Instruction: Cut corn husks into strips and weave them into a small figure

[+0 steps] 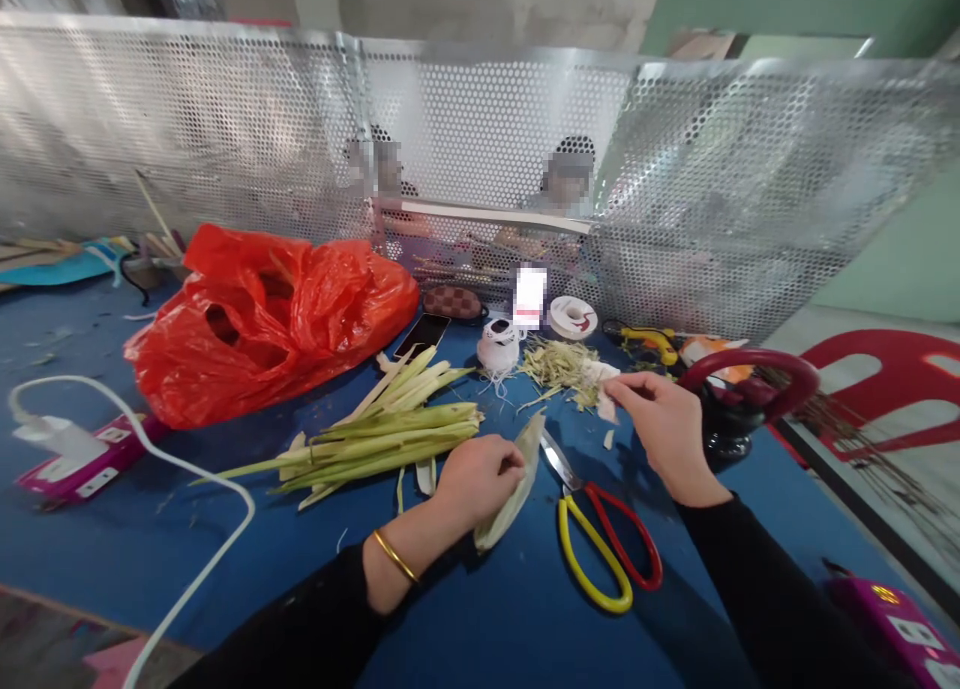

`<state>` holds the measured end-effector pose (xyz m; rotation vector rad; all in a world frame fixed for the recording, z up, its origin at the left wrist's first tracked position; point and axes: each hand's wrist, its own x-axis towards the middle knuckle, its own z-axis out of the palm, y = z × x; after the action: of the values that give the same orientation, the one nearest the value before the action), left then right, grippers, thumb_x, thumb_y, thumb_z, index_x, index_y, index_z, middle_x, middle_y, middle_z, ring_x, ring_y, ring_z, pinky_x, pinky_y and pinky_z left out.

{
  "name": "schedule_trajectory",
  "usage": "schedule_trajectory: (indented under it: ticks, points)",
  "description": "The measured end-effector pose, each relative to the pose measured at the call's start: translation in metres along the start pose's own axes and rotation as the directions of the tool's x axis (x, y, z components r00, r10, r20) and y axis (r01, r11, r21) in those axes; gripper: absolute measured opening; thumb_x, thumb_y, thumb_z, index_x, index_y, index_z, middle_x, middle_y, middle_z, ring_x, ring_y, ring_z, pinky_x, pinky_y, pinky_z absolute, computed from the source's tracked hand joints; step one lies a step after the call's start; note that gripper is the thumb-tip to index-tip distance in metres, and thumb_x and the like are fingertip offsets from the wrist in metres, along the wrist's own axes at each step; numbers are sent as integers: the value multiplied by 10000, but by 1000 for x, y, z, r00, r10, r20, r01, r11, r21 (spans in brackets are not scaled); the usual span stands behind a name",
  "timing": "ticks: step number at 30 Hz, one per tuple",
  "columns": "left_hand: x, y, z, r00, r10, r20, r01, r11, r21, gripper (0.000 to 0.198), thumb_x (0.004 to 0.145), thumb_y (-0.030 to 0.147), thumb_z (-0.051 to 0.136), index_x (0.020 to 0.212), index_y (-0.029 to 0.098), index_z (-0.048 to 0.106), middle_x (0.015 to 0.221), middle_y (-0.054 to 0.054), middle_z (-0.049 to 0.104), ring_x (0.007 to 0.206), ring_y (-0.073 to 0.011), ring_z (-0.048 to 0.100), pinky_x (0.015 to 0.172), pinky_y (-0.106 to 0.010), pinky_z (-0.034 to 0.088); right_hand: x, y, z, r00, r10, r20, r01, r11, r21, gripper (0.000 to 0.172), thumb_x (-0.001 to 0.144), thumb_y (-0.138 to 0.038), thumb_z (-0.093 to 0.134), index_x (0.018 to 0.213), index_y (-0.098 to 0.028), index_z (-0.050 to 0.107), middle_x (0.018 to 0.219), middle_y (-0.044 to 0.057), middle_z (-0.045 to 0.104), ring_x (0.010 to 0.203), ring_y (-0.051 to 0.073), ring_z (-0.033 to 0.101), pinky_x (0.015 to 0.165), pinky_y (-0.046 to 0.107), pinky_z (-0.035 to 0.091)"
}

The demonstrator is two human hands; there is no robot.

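Observation:
My left hand (pixel 478 479) is closed on a pale green corn husk (pixel 517 504), tilted just above the blue table. Right of it lie scissors (pixel 570 484) with one yellow and one red handle, blades slightly parted. My right hand (pixel 664 429) pinches a small whitish scrap (pixel 606 404) at the edge of a heap of shredded green trimmings (pixel 562 364); whether the scrap is husk or paper I cannot tell. A pile of long green husks (pixel 397 434) lies to the left of my left hand. Behind the hands stands a spool of white thread (pixel 499 349).
A red plastic bag (pixel 277 319) sits back left, near a dark phone (pixel 422 336) and a checkered pouch (pixel 452 302). A white cable (pixel 217 479) runs from a purple power strip (pixel 90 466). A dark red handle (pixel 750 369) stands beside my right wrist. Perforated metal screen (pixel 480 99) behind.

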<state>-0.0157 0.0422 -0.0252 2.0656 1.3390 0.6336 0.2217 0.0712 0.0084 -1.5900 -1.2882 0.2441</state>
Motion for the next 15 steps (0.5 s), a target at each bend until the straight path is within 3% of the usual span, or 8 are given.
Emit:
schedule_trajectory:
  ticks: [5,10,13,15]
  points:
    - [1,3,-2,999,0,-43,-1,1000,-19,165,798,210,577,804,221,741,844,-31,733,783,-197,642,713,-299,446,-17,8,2,985,171,-1,-164,946,281,241,653,-412,759,696,-180,709,615,20,676,591,185,585,555,302,460]
    - [11,32,-8,967,66,-245,-107,982,-158,165,852,224,576,904,215,733,874,-35,736,787,-176,640,744,-289,464,-17,5,2,968,248,42,-241,870,430,233,598,-369,801,669,-174,694,608,7,657,576,166,567,576,308,456]
    - [29,53,-5,980,61,-190,-100,974,-202,361,767,312,709,1110,200,686,966,-50,737,748,-183,641,726,-306,479,-20,2,2,966,251,57,-248,850,465,233,585,-354,821,660,-178,688,615,-3,648,587,158,555,592,302,450]
    - [45,61,2,991,21,-136,-47,980,-192,501,687,367,777,1146,197,671,1066,-67,730,737,-197,647,734,-330,484,-23,-1,2,966,251,63,-250,844,474,228,589,-344,825,639,-186,670,592,-17,627,573,150,541,576,292,439]
